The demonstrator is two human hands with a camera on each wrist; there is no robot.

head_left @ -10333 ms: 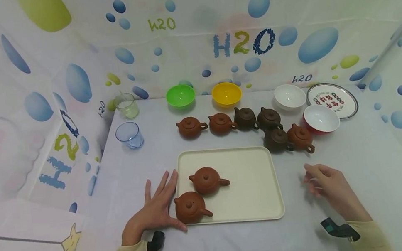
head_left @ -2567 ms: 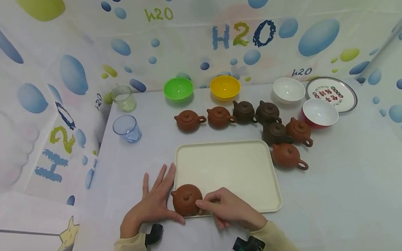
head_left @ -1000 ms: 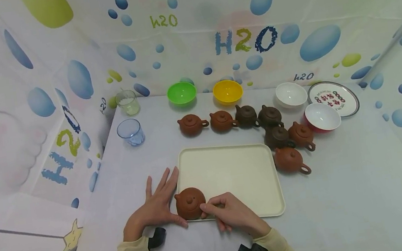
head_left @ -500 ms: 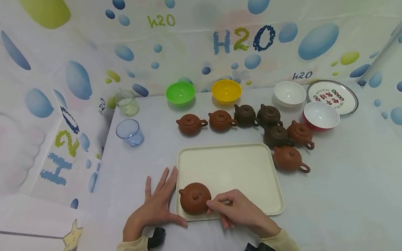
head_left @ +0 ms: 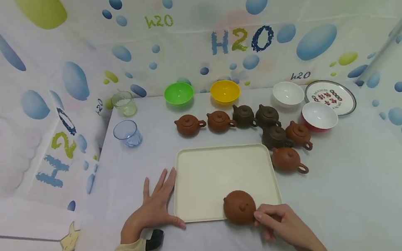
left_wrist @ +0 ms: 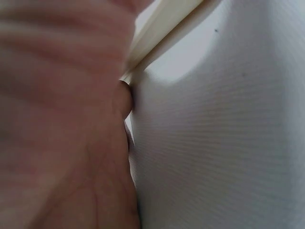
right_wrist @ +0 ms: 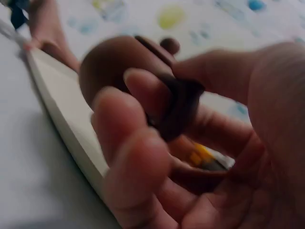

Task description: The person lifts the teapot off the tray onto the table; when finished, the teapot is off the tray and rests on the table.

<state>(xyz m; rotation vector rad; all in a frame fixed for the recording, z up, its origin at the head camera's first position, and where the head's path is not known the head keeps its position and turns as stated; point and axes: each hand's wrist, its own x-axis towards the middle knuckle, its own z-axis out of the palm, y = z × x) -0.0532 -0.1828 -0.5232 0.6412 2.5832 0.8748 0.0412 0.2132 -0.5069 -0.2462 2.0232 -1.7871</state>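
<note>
A round brown clay teapot (head_left: 239, 207) is at the near edge of the cream tray (head_left: 214, 170), towards its right corner. My right hand (head_left: 278, 222) pinches the teapot's handle; the right wrist view shows my fingers (right_wrist: 138, 143) curled round the dark handle of the teapot (right_wrist: 114, 67). My left hand (head_left: 156, 208) lies flat on the white cloth with straight fingers, touching the tray's left rim. In the left wrist view only my palm (left_wrist: 62, 119) and the tray's edge (left_wrist: 162, 33) show.
Behind and right of the tray stand several more brown teapots (head_left: 245, 116), the nearest (head_left: 288, 160) by the tray's right rim. Further back are a green bowl (head_left: 179, 93), a yellow bowl (head_left: 225, 92), two white bowls (head_left: 288, 94), a printed plate (head_left: 330, 98) and two glasses (head_left: 128, 133).
My right hand has carried the teapot by its handle from the tray's near left corner to its near right part. The left hand has stayed in place.
</note>
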